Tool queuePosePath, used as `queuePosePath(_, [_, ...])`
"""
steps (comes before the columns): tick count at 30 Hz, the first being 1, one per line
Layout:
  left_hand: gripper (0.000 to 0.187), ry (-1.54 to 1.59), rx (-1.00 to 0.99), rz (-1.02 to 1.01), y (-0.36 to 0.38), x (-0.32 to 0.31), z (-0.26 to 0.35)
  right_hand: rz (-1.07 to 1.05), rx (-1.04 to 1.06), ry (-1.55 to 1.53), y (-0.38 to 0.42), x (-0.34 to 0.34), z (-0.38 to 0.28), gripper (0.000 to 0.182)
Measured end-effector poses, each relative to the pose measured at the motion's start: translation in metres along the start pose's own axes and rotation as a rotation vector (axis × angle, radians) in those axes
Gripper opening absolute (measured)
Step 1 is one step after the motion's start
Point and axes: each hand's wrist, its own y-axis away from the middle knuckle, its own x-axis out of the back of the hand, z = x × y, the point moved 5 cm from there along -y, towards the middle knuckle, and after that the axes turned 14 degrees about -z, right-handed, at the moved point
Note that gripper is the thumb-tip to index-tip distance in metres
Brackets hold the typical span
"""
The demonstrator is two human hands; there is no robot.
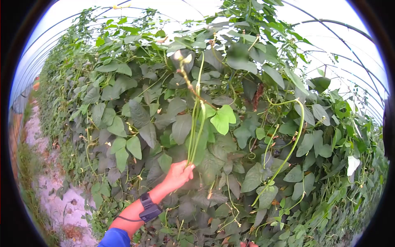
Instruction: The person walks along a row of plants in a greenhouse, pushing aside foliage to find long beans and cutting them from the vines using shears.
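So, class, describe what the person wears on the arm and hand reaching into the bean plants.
The left hand is bare, with no glove. A black strap-on wrist device sits at the wrist, with a thin dark cable running back along the forearm. A blue sleeve covers the upper arm.

Smooth, faintly glossy green skin is shown by the long bean pods (194, 131); the leaves (135, 119) look matt; the wrist strap (149, 207) appears matt black plastic.
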Motion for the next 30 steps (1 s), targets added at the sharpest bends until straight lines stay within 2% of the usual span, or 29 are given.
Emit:
queuePosePath(1, [0.022,-0.010,0.052,-0.005,0.003,0.002,-0.006,-0.023,-0.065,-0.103,-0.017,0.025,-0.044,0.026])
queuePosePath(3, [0.021,-0.018,0.087,-0.013,0.009,0.008,-0.016,0.165,0.065,-0.079,-0.040,0.069,-0.106,0.038])
queuePosePath(4, [0.021,-0.020,0.078,-0.026,0.010,0.011,-0.020,0.285,0.159,-0.019,-0.052,0.085,-0.107,0.040])
queuePosePath(5, [0.022,-0.023,0.072,-0.039,0.012,0.013,-0.024,0.337,0.221,0.006,-0.061,0.104,-0.134,0.037])
queuePosePath(6, [0.022,-0.064,0.059,-0.030,0.013,0.015,-0.024,0.365,0.186,-0.060,-0.077,0.118,-0.145,0.030])
queuePosePath(7, [0.022,-0.062,0.050,-0.030,0.015,0.016,-0.027,0.520,0.273,-0.067,-0.081,0.135,-0.167,0.025])
queuePosePath(8, [0.022,-0.073,0.067,-0.016,0.016,0.019,-0.030,0.582,0.371,-0.051,-0.093,0.154,-0.168,0.021])
queuePosePath(10, [0.022,-0.106,0.085,-0.007,0.019,0.024,-0.036,0.688,0.455,-0.237,-0.098,0.183,-0.234,0.014])
queuePosePath(12, [0.022,-0.125,0.035,-0.015,0.019,0.028,-0.039,0.720,0.647,-0.220,-0.108,0.207,-0.307,0.020])
queuePosePath(14, [0.021,-0.178,0.001,-0.048,0.021,0.031,-0.037,0.636,0.860,-0.136,-0.127,0.235,-0.371,0.020])
queuePosePath(17, [0.020,-0.230,0.022,-0.075,0.023,0.036,-0.044,0.694,0.980,0.056,-0.158,0.266,-0.473,0.026])
queuePosePath(19, [0.018,-0.240,0.002,-0.066,0.023,0.038,-0.046,0.610,1.057,0.081,-0.188,0.277,-0.524,0.033])
queuePosePath(21, [0.016,-0.281,-0.003,-0.087,0.026,0.038,-0.049,0.537,0.953,0.146,-0.233,0.282,-0.556,0.035])
queuePosePath(23, [0.015,-0.300,-0.012,-0.070,0.029,0.042,-0.043,0.505,0.938,0.285,-0.278,0.271,-0.573,0.040])
queuePosePath(25, [0.013,-0.329,-0.071,-0.073,0.032,0.046,-0.029,0.524,0.732,0.483,-0.322,0.257,-0.574,0.049])
queuePosePath(27, [0.011,-0.367,-0.079,-0.042,0.034,0.055,-0.021,0.530,0.740,0.483,-0.393,0.260,-0.551,0.059])
queuePosePath(28, [0.012,-0.411,-0.109,-0.039,0.037,0.060,-0.014,0.456,0.578,0.475,-0.382,0.249,-0.551,0.063])
queuePosePath(30, [0.015,-0.471,-0.139,-0.008,0.040,0.072,0.010,0.383,0.585,0.440,-0.397,0.241,-0.538,0.068])
